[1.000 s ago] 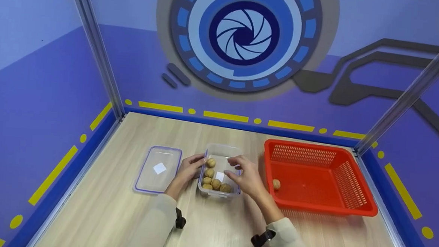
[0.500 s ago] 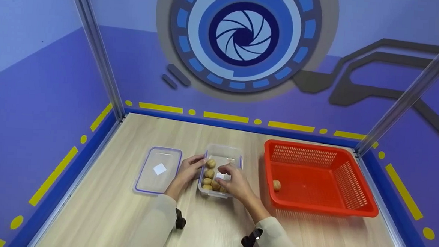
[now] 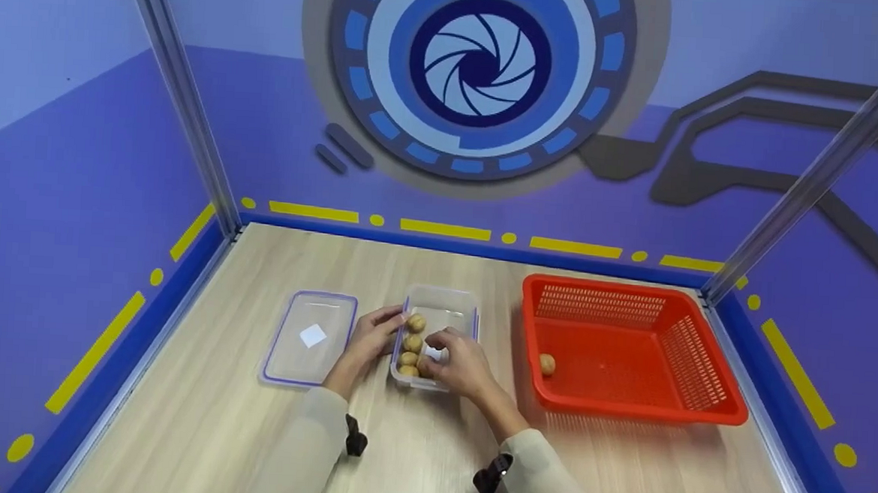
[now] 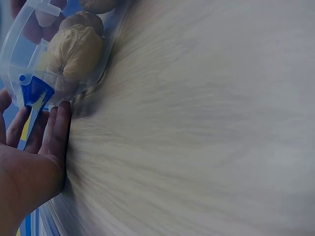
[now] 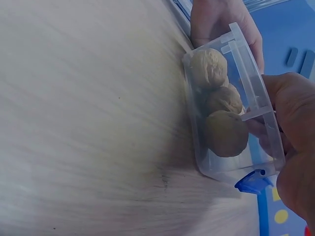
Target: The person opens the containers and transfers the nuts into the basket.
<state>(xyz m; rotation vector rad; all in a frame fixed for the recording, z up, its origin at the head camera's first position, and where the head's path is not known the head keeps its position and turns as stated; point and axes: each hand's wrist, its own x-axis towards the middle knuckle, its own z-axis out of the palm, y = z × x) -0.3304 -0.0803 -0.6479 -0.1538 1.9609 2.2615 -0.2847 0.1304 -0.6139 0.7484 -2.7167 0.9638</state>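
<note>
A clear plastic container with blue latches stands in the middle of the table, several walnuts along its left side and near end. My left hand steadies its left wall; in the left wrist view the extended fingers touch the outside below a blue latch. Over the container's near half, my right hand reaches down inside, thumb and forefinger apart with a white label visible between them. The right wrist view has its fingertips right behind a walnut, partly hidden by the clear wall.
A clear lid with a purple-blue edge and a white label lies left of the container. To the right stands a red plastic basket holding one walnut. Printed panels enclose the table at the back and sides.
My right hand has moved left and slightly down, from the container's right rim to over the walnuts at its near end. My left hand stays at the left wall.
</note>
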